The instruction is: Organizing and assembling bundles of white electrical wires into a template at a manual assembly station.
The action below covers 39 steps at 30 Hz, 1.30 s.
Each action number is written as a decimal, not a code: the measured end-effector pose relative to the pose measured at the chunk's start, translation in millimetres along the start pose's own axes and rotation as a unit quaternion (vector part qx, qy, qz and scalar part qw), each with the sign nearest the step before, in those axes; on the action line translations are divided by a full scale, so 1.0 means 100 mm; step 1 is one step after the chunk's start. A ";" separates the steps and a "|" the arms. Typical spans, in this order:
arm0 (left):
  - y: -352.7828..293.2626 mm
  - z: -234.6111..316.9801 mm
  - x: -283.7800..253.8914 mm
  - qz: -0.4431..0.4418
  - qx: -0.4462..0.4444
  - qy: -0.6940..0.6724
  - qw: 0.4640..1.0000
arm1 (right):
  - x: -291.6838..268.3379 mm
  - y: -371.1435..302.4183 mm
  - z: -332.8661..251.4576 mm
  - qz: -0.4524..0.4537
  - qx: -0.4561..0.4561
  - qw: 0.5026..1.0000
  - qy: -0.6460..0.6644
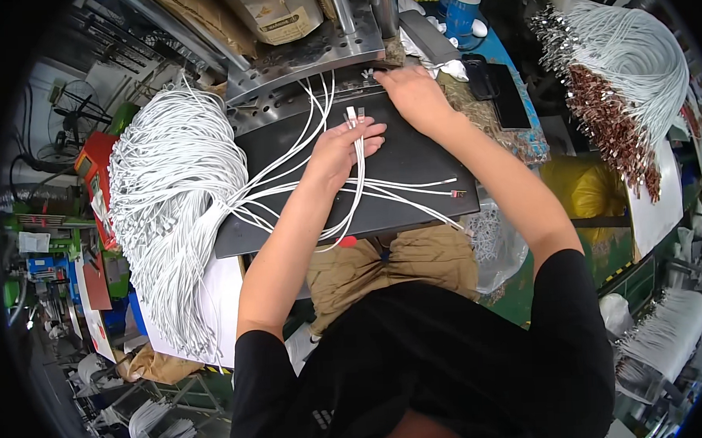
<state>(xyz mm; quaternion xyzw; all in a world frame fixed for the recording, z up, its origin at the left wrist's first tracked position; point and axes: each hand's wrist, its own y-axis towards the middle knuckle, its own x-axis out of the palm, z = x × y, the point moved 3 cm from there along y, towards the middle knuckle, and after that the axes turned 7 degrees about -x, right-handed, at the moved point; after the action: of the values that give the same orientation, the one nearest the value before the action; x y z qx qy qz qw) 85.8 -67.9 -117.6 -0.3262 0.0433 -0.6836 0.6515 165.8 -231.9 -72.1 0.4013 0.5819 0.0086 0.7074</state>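
My left hand (pixel 339 151) is closed round a few white cables (pixel 360 168), their small connector ends sticking up past the fingers. My right hand (pixel 414 95) reaches to the back edge of the black work plate (pixel 282 155), at the foot of a metal press (pixel 305 68). Its fingertips are together beside small pale pieces (pixel 368 73); whether they pinch one is too small to make out. More white cables lie loose across the plate, one ending in a reddish metal plug (pixel 458 193). They run from a large bundle of white cables (pixel 172 164) at my left.
At the right, a phone-like black slab (pixel 508 95) lies on a blue, worn bench (pixel 531 117) near a blue container (pixel 461 14). Another cable bundle (pixel 634 58) with reddish ends sits farther right. A clear bag (pixel 497 248) of small pieces hangs beside my lap.
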 end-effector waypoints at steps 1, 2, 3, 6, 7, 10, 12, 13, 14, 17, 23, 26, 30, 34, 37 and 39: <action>-0.01 -0.01 0.01 0.004 -0.007 0.002 1.000 | 0.09 0.02 0.05 -0.018 -0.012 0.999 -0.024; -0.02 -0.01 0.01 0.009 -0.007 0.015 1.000 | 0.19 0.00 0.09 -0.075 -0.006 0.996 -0.047; -0.04 0.00 0.01 0.014 -0.007 0.028 0.999 | 0.22 -0.03 0.09 -0.034 -0.023 0.998 -0.050; -0.07 0.05 0.01 -0.003 -0.020 0.029 0.999 | 0.29 -0.20 0.05 -0.110 0.003 0.992 -0.067; -0.08 0.05 0.01 -0.026 -0.029 0.019 0.999 | 0.27 -0.26 0.03 -0.153 0.016 0.986 -0.068; -0.08 0.04 0.01 -0.045 -0.039 0.016 0.998 | 0.08 -0.31 0.02 -0.136 0.119 0.974 0.134; -0.07 0.02 0.01 -0.039 -0.030 0.037 0.998 | -0.02 -0.31 0.07 -0.149 0.200 0.930 0.271; -0.06 0.00 0.02 -0.039 -0.041 0.037 0.998 | 0.00 -0.35 0.09 -0.193 0.295 0.845 0.403; -0.06 -0.01 0.03 -0.027 -0.039 0.073 0.996 | 0.02 -0.38 0.12 -0.203 0.385 0.743 0.509; -0.05 -0.01 0.06 -0.009 -0.034 0.148 0.988 | 0.10 -0.41 0.13 -0.147 0.402 0.722 0.543; -0.02 -0.02 0.15 -0.002 -0.065 0.197 0.978 | 0.33 -0.55 0.06 -0.029 0.392 0.779 0.489; 0.03 -0.03 0.19 -0.001 -0.070 0.198 0.978 | 0.32 -0.55 0.03 -0.022 0.337 0.848 0.409; 0.05 -0.05 0.21 -0.015 -0.072 0.185 0.980 | 0.28 -0.54 0.03 -0.032 0.325 0.861 0.390; 0.04 -0.05 0.18 -0.016 -0.065 0.181 0.981 | 0.27 -0.54 0.05 -0.021 0.368 0.790 0.491; 0.04 -0.05 0.19 -0.010 -0.069 0.180 0.981 | 0.26 -0.53 0.03 -0.031 0.356 0.806 0.472; 0.04 -0.05 0.21 -0.021 -0.060 0.168 0.984 | 0.25 -0.54 0.00 -0.032 0.350 0.814 0.462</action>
<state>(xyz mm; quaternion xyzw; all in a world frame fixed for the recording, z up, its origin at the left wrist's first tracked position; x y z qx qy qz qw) 87.7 -89.5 -114.9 -0.2454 0.1861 -0.7386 0.5997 149.5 -256.7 -123.6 0.5520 0.8163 -0.0338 0.1669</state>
